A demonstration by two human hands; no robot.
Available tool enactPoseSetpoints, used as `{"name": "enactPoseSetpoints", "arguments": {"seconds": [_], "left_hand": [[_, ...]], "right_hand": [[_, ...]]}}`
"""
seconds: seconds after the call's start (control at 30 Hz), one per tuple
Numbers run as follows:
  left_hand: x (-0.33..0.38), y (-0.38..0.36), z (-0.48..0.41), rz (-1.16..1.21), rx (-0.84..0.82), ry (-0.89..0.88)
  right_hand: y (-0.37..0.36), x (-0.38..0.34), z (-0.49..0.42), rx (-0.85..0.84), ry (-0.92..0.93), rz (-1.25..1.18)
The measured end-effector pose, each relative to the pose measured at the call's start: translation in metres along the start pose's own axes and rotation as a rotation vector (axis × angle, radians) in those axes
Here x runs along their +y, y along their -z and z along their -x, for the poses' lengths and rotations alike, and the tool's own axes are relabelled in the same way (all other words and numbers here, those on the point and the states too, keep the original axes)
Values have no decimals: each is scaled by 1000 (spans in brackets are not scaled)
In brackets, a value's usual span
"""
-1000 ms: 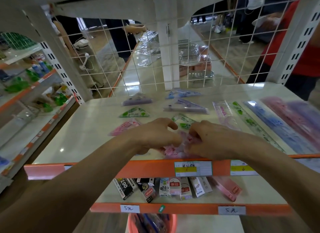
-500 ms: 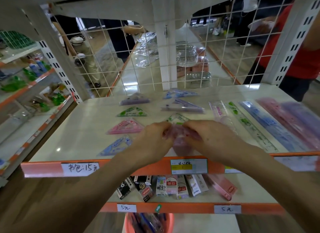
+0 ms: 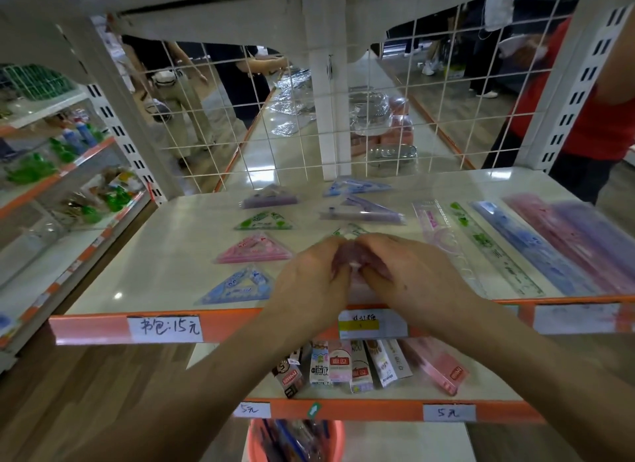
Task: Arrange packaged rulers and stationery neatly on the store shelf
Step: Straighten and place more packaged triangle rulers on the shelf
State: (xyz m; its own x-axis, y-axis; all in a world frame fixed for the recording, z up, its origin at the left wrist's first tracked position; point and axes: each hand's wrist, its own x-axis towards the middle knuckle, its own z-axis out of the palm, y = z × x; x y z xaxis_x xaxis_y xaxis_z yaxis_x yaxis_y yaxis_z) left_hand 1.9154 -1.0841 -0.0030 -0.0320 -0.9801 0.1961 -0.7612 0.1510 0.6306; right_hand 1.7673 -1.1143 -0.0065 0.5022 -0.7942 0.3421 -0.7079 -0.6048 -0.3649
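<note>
Left hand and right hand both pinch a pink packet; it should go down flat, aligned with the half-hidden green triangle.

One pink packet, held by two hands: left hand, right hand. Left of the packet, four packaged triangles: purple triangle, green triangle, pink triangle, blue triangle. Beyond the packet, three more: far blue triangle, far purple triangle, half-hidden green triangle. Right of the packet, five long rulers: clear pink ruler, green ruler, blue ruler, pink ruler, purple ruler.
</note>
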Motion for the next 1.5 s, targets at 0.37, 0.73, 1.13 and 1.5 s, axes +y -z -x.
{"name": "enactPoseSetpoints", "arguments": {"seconds": [0.37,0.73,1.13,1.5], "left_hand": [[8,-22,6,336,31,154],[-9,-9,5,83,-17,22],[-8,2,1,167,-137,129],[-10,28,-22,121,-282,124]], "right_hand": [[-31,-7,11,12,-84,-113],[-18,8,16,94,-64,-66],[-5,21,9,16,-141,-271],[-7,18,-4,142,50,6]]}}
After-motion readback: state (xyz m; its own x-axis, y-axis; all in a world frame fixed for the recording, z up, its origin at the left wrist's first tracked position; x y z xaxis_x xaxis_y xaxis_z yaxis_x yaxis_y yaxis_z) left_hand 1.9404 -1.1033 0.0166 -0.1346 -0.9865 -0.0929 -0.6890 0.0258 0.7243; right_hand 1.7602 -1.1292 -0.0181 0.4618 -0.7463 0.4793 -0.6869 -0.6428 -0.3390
